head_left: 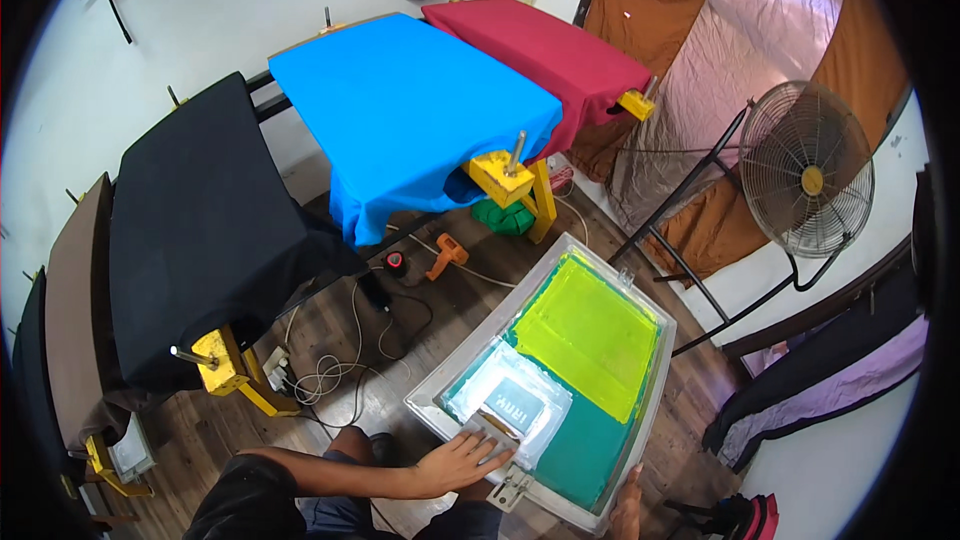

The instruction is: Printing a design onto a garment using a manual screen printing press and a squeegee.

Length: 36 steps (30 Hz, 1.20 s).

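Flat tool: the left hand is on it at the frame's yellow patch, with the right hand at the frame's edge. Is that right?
Not quite: the head view shows the left hand on the flat tool at the white patch, not the yellow one; the right hand is at the frame's edge, as you say.

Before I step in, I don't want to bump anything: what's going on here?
The person's left hand has its fingers on a flat grey tool at the white patch of a framed screen; the right hand is at the frame's edge. Beyond, a blue cloth, red cloth and black cloth drape over raised stands.
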### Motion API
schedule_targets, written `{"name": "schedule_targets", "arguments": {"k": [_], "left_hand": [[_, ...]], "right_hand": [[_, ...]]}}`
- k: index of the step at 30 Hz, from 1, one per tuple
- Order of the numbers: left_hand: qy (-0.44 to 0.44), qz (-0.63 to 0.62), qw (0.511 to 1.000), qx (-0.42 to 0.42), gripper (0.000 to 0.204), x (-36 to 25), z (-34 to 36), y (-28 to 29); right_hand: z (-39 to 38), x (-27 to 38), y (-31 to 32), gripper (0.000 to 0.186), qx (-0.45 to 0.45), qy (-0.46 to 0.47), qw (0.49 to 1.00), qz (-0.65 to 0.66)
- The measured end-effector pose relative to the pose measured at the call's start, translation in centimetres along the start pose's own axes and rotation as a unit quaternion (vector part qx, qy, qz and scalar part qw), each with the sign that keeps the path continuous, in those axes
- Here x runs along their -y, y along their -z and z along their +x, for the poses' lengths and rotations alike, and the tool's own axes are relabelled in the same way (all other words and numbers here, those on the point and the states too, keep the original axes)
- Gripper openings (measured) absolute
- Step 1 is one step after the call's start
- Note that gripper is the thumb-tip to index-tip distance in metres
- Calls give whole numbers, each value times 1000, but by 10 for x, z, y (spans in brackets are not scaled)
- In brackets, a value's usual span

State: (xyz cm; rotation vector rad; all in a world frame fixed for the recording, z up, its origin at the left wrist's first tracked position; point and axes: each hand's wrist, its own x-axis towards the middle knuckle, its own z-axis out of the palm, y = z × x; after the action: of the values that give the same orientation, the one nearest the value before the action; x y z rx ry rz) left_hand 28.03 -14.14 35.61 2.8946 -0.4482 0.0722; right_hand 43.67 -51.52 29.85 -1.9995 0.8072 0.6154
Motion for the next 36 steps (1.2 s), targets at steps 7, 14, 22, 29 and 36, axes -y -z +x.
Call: {"name": "schedule_targets", "arguments": {"k": [7,14,22,29,36], "left_hand": [[-55,-39,998,11,41,2,5,44],[66,-280,958,14,44,-29,10,101],[181,-449,867,-121,53,-84,39,210],[93,-460,838,-280,47,-46,53,366],[7,-309,887,-343,42,-13,51,448]], "right_hand": [[-18,11,54,87,21,48,999,11],[-104,226,113,86,19,108,843,-526],[-233,493,107,55,87,140,520,-838],[-475,615,133,70,-201,231,538,-785],[-541,602,218,87,-314,326,659,-601]]}}
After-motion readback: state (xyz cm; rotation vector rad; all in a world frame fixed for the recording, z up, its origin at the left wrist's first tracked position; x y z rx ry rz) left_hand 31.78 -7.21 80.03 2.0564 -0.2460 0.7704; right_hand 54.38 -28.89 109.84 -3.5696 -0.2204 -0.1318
